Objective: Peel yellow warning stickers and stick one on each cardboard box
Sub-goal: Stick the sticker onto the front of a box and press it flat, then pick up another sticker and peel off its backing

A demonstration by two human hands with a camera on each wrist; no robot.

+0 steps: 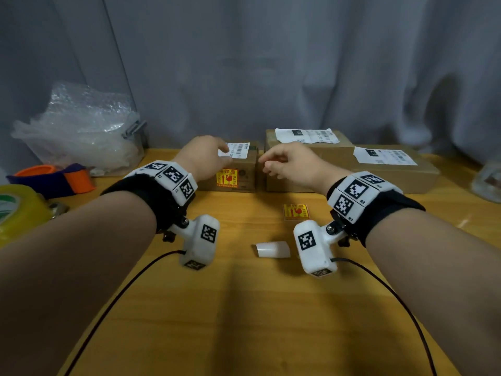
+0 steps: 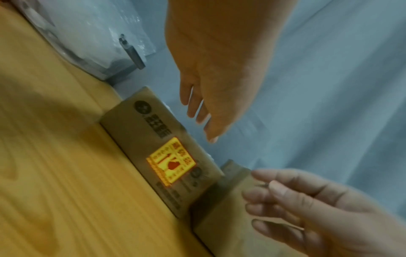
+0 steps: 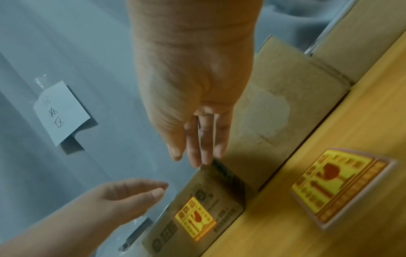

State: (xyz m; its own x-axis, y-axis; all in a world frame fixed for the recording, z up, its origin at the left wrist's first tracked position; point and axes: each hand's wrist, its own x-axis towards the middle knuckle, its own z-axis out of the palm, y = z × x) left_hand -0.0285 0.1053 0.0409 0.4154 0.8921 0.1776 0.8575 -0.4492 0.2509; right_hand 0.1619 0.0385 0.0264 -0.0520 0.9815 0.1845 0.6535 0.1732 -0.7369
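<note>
A small cardboard box point(image 1: 244, 175) stands at the table's back centre, with a yellow warning sticker point(image 1: 227, 178) on its front face. My left hand point(image 1: 217, 153) is over its top with straight fingers and holds nothing; whether it touches is unclear. My right hand point(image 1: 267, 162) hangs beside it with loosely curled, empty fingers, in front of a second, larger box point(image 1: 306, 153). A third box point(image 1: 393, 172) lies further right. A stack of yellow stickers point(image 1: 296, 212) sits on the table under my right wrist. A white backing strip point(image 1: 272, 249) lies nearer me.
A clear bin of bubble wrap point(image 1: 81, 128) stands at the back left. In front of it are an orange and purple object point(image 1: 54, 177) and a yellow tape roll point(image 1: 19, 210). A glass jar point(image 1: 488, 180) is at the right edge. A grey curtain hangs behind the table.
</note>
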